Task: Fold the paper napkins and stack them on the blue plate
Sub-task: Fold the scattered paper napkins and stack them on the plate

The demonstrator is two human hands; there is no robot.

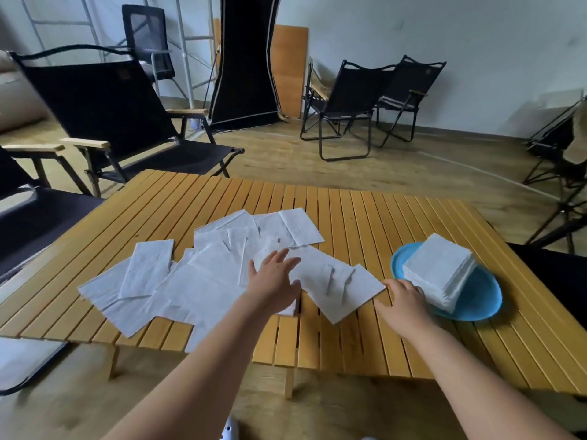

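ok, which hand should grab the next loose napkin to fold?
Probably the left hand: its fingers already lie spread on the loose napkins. The right hand rests at the folded stack on the blue plate, off the pile.

On the slatted wooden desk [365, 211] a loose spread of unfolded white paper napkins [197, 281] lies overlapping. The left hand [274, 281] rests on them with fingers straight and spread. The right hand [405, 296], fingers relaxed, touches the edge of the stack of folded napkins [441, 268] on the blue plate [476, 300]. Black folding chairs [104, 112] stand around.
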